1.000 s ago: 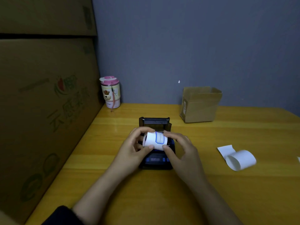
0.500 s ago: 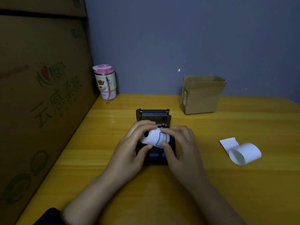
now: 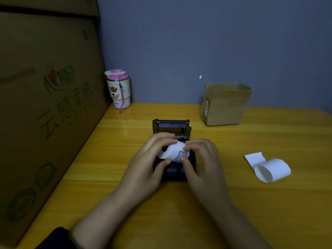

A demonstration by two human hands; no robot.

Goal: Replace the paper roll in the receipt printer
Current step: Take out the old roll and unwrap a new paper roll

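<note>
A small black receipt printer (image 3: 172, 125) sits mid-table with its lid standing open at the back. Just above its front half I hold a white paper roll (image 3: 172, 152) with a blue-edged sticker on it, tilted so its hollow core faces left. My left hand (image 3: 146, 162) is wrapped around the roll's left end. My right hand (image 3: 201, 159) pinches the sticker end with thumb and fingertips. The hands hide most of the printer's body and paper bay.
A loosely curled strip of white paper (image 3: 269, 169) lies on the yellow table (image 3: 251, 203) to the right. A small open cardboard box (image 3: 224, 105) stands at the back right, a pink-lidded cup (image 3: 118, 88) at the back left. Large cartons (image 3: 45, 114) wall off the left.
The roll has turned from lying level to tilted, its core now facing left. My right fingers have shifted onto the sticker. The camera has tipped slightly, so the scene sits lower in view.
</note>
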